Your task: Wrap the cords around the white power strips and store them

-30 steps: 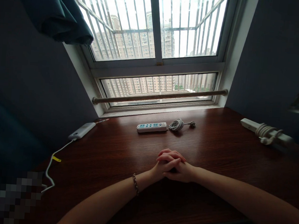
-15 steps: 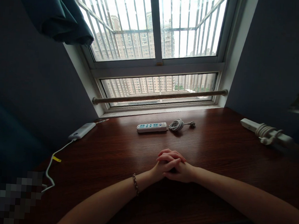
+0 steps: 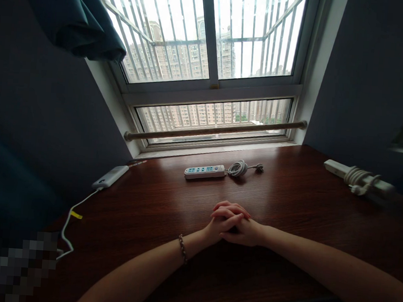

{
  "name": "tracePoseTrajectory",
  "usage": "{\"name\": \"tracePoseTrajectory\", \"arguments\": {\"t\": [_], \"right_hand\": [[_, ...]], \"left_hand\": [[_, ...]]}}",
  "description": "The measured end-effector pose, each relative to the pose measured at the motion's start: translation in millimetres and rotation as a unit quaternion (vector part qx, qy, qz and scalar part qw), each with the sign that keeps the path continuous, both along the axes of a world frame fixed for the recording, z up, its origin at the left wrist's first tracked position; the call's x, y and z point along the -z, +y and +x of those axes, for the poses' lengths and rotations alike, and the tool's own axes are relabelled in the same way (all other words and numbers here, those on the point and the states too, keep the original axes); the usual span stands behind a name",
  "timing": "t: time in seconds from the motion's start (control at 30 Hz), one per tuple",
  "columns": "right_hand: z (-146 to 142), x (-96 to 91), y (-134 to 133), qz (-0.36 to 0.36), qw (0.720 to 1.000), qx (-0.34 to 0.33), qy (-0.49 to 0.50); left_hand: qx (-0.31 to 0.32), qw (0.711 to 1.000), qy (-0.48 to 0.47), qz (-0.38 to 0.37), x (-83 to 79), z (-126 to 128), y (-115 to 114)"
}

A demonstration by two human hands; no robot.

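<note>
My left hand (image 3: 217, 226), with a bracelet (image 3: 182, 249) on its wrist, is closed, its fingers interlaced with those of my right hand (image 3: 250, 231). Both rest together on the dark reddish-brown wooden table (image 3: 155, 221), and no object shows between them. Beyond them lies a white power strip (image 3: 205, 171) with blue socket faces. Its grey cord (image 3: 238, 168) is coiled at the right end, the plug (image 3: 259, 168) pointing right. Neither hand touches the strip.
At the right edge lies another white power strip (image 3: 338, 169) with its cord wound round it. A white boxy device (image 3: 110, 177) sits at the left, trailing a white cable (image 3: 67, 226) with a yellow tag (image 3: 76, 215). Behind the table are a window with a rail (image 3: 220, 130) and a blue curtain (image 3: 82, 27).
</note>
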State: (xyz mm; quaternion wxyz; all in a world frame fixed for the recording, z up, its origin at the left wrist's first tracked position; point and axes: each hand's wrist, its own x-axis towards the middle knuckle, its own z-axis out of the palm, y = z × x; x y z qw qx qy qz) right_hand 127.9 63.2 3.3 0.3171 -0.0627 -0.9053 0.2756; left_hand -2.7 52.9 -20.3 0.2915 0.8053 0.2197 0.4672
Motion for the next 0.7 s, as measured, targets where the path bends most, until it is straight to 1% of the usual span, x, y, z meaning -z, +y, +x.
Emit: {"name": "tracePoseTrajectory", "arguments": {"t": [0.37,0.47,0.63,0.7], "right_hand": [[0.6,0.6,0.7,-0.004,1.000,0.002,-0.007],[0.9,-0.8,0.1,-0.002,1.000,0.003,-0.008],[0.6,-1.6,0.3,0.004,1.000,-0.001,-0.003],[0.2,-0.9,0.7,0.003,1.000,-0.002,-0.002]], "left_hand": [[-0.010,1.000,0.008,-0.006,-2.3,-0.6,-1.1],[-0.019,1.000,0.008,0.011,-2.2,-0.4,-0.3],[-0.045,0.996,0.028,0.069,-6.5,1.0,-1.1],[-0.045,0.997,0.028,0.064,-7.5,1.0,-1.6]]}}
